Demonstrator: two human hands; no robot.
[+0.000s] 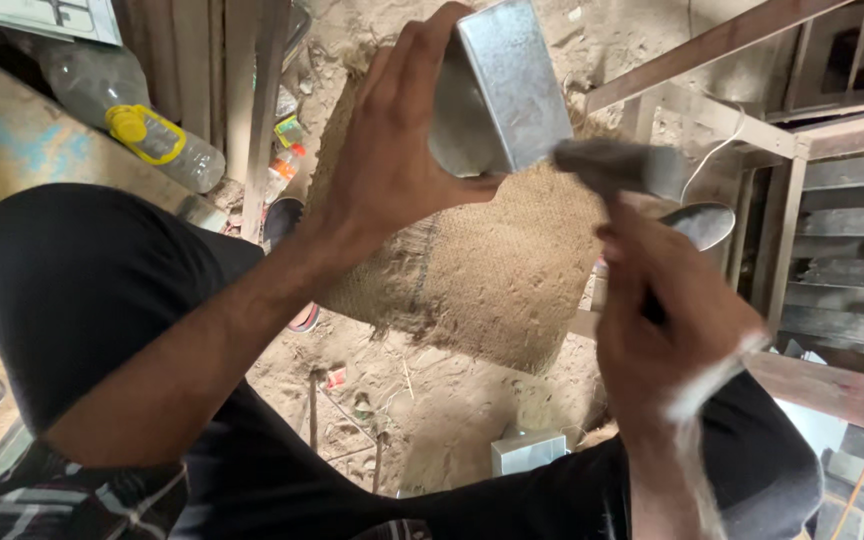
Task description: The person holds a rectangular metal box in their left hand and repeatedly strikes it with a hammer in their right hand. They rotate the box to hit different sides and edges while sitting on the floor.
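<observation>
Sandy, littered ground forms the work area below you, with a coarse burlap sack (492, 270) spread over its middle. At upper left a clear plastic bottle with a yellow collar (152, 135) lies on a worn board beside upright wooden slats. Grey timber frames and stacked planks (842, 220) crowd the right side. A second small metal box (529, 450) sits on the ground between your knees.

Your left hand (392, 160) is clamped around a shiny sheet-metal box (507, 85), fingers curled on its near side and thumb reaching up its left face. You hold the box raised above the sack. Its long axis runs up and slightly left in the view, and its lower end is turned toward you, partly covered by your palm.

Your right hand (667, 320) is closed in a fist around the handle of a hammer (622, 165). The hammer head lies roughly crosswise, pointing left, its face touching or just beside the box's lower right corner; which one cannot be told. A pale cord wraps your right wrist.
</observation>
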